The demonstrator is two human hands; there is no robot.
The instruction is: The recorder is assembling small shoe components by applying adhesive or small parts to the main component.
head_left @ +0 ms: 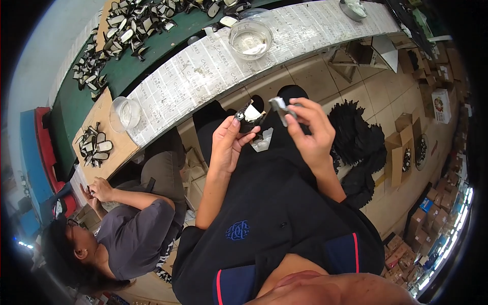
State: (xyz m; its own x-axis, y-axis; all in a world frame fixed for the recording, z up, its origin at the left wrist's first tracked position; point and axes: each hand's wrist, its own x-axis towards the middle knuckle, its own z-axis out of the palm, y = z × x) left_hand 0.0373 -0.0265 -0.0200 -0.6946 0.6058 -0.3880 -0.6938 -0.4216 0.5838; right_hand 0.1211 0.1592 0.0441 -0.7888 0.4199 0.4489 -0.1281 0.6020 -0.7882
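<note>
Over the person's dark lap (287, 155), the left hand (227, 143) grips a small black piece (252, 113) with a white patch, thumb laid against its left end and fingers curled beneath it. Just to the right, the right hand (314, 133) is closed, pinching a small grey object (278, 108) with a pale top between thumb and fingers; it is blurred and partly covered, so it may be a tool or a folded strip, and I cannot tell which. The two held things are near each other but apart. On the near side of the black piece, a pale grey scrap (262, 143) shows against the lap.

On the far side, a long bench (188, 71) curves across, covered in printed white paper. It bears a clear round dish (250, 36) with something white inside and, at the far right, a metal bowl (352, 10) with white contents. Beyond it, a green surface (122, 71) carries a large heap (134, 23) of black pieces with white ovals. To the left, a second clear dish (124, 114) sits beside a smaller heap (96, 147) on a cardboard sheet (119, 133). Just near of that sheet, a co-worker (134, 226) in grey holds both hands close together. At right, black fringed material (358, 137) lies on the tiled floor (391, 101), near an open cardboard box (398, 162).
</note>
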